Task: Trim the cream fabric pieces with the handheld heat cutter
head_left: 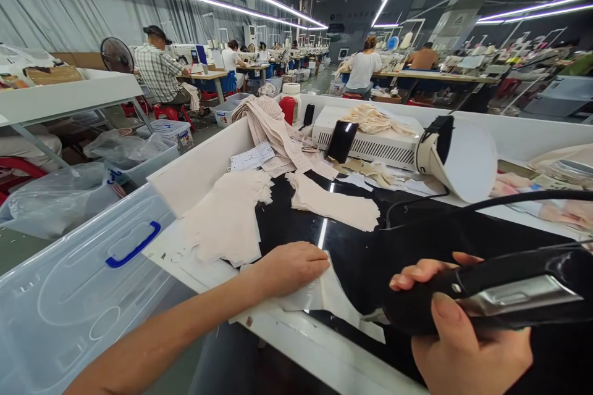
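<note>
My left hand (294,266) is palm down over a pale fabric piece (340,293), its fingers bent together at the edge; the thumb is hidden. My right hand (463,339) is wrapped round a black corded hand-held power tool (504,293) with a silver panel. The tool's narrow metal tip (374,316) points left and lies at the right edge of the pale piece. Beyond my left hand, a stack of cream cut pieces (231,213) lies at the left, and a narrower stack (336,200) rests on the black tabletop (356,259).
Behind the stacks are a fabric bundle (266,117), a paper slip (252,156), a phone (341,141), a white vented box (380,145) and a white shaded lamp (467,157). The tool's cable (519,197) arches across the right side. A lidded plastic bin (78,296) stands left.
</note>
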Demonstrator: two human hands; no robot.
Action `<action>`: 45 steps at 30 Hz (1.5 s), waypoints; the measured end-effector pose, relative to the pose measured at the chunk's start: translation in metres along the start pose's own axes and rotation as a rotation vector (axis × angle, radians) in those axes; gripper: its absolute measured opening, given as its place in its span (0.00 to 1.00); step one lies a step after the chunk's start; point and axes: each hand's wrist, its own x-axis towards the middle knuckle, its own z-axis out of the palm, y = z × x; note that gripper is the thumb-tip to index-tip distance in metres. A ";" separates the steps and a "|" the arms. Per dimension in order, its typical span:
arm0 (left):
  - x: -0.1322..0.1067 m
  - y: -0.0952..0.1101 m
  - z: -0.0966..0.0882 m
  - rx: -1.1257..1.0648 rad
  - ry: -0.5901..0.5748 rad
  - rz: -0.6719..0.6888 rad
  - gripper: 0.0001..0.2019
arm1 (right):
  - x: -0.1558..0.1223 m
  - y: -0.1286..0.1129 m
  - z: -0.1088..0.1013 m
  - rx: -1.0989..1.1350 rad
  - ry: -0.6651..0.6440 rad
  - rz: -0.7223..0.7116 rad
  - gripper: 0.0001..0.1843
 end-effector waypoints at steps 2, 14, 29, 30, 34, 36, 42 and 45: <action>0.000 0.001 0.001 0.006 0.007 0.014 0.13 | 0.003 0.000 0.004 0.009 0.009 -0.003 0.35; -0.003 0.009 -0.004 -0.055 0.047 -0.051 0.13 | 0.037 0.030 0.057 0.118 -0.029 -0.152 0.27; -0.005 0.010 -0.006 -0.074 0.093 -0.030 0.14 | 0.036 0.045 0.066 0.103 -0.050 -0.164 0.26; -0.005 0.010 -0.006 -0.077 0.089 -0.030 0.14 | 0.036 0.046 0.066 0.101 -0.057 -0.168 0.25; -0.004 0.011 -0.007 -0.077 0.119 -0.030 0.12 | 0.034 0.049 0.064 0.086 -0.074 -0.185 0.22; -0.003 0.012 -0.008 -0.070 0.155 -0.022 0.12 | 0.033 0.050 0.064 0.078 -0.084 -0.189 0.21; -0.004 0.011 -0.008 -0.051 0.172 -0.016 0.13 | 0.029 0.044 0.061 0.088 -0.056 -0.177 0.22; -0.005 0.010 -0.008 -0.046 0.146 -0.020 0.13 | 0.026 0.040 0.059 0.121 -0.036 -0.181 0.25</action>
